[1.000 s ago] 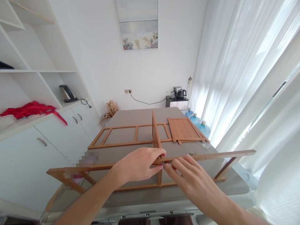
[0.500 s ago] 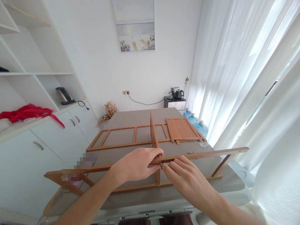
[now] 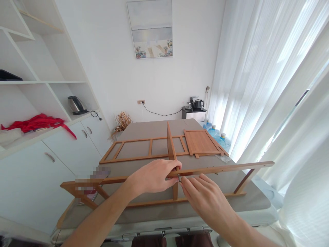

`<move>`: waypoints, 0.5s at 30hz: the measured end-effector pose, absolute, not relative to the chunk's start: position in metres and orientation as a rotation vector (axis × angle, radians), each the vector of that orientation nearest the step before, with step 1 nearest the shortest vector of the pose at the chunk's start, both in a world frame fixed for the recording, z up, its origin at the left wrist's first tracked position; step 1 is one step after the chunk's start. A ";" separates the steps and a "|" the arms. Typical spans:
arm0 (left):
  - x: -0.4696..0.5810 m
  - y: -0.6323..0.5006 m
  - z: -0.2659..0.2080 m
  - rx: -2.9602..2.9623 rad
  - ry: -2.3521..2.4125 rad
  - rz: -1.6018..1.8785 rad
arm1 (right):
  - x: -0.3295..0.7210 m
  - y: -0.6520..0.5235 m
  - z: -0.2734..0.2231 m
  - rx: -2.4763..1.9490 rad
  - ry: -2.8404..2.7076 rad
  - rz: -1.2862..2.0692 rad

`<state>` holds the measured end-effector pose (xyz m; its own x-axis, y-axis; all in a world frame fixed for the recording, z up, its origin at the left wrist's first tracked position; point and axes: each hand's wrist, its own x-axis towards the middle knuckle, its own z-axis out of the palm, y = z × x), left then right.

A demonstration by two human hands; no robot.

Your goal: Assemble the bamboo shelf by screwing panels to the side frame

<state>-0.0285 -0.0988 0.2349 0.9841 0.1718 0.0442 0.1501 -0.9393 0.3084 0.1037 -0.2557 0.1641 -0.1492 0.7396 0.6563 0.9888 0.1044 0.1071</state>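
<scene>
My left hand (image 3: 154, 176): still clamped on brown wooden ladder-shaped frame (image 3: 226, 169), near side of grey worktop (image 3: 146, 216). My right hand (image 3: 207, 193): still pinching small bent metal tool (image 3: 179, 178) at frame's middle joint.

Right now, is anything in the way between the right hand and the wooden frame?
Nothing visible blocks the right hand from the wooden frame. There's just a small metal piece, pinched by that hand, at the frame's upper rail. The left hand holds the frame beside it, but doesn't come between.
</scene>
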 end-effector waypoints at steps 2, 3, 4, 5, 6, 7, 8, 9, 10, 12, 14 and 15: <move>-0.028 -0.099 0.235 2.833 0.226 0.103 | 0.104 -0.255 0.165 -1.677 -1.936 -0.760; -0.028 -0.099 0.236 2.840 0.219 0.103 | 0.105 -0.256 0.167 -1.675 -1.931 -0.759; -0.028 -0.098 0.236 2.849 0.212 0.103 | 0.105 -0.256 0.170 -1.670 -1.929 -0.757; -0.028 -0.098 0.237 2.858 0.205 0.102 | 0.105 -0.257 0.172 -1.661 -1.933 -0.755; -0.028 -0.098 0.237 2.870 0.202 0.102 | 0.104 -0.259 0.175 -1.649 -1.945 -0.752; -0.027 -0.098 0.237 2.883 0.200 0.102 | 0.103 -0.261 0.177 -1.633 -1.961 -0.744; -0.027 -0.099 0.237 2.898 0.199 0.104 | 0.101 -0.265 0.178 -1.616 -1.981 -0.727; -0.028 -0.099 0.238 2.912 0.197 0.106 | 0.099 -0.269 0.177 -1.596 -2.006 -0.696; -0.028 -0.100 0.238 2.925 0.195 0.110 | 0.096 -0.274 0.176 -1.575 -2.030 -0.655; -0.028 -0.102 0.238 2.942 0.189 0.118 | 0.094 -0.285 0.167 -1.543 -2.056 -0.555; -0.029 -0.105 0.238 2.944 0.177 0.122 | 0.098 -0.298 0.154 -1.552 -2.030 -0.461; -0.028 -0.106 0.238 2.943 0.171 0.124 | 0.103 -0.304 0.146 -1.581 -1.996 -0.422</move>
<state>-0.0285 -0.1058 0.2377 0.9899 0.1225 0.0720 0.1065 -0.9752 0.1939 0.1035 -0.3043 0.1459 -0.1541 0.7879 0.5962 0.9619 0.2575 -0.0918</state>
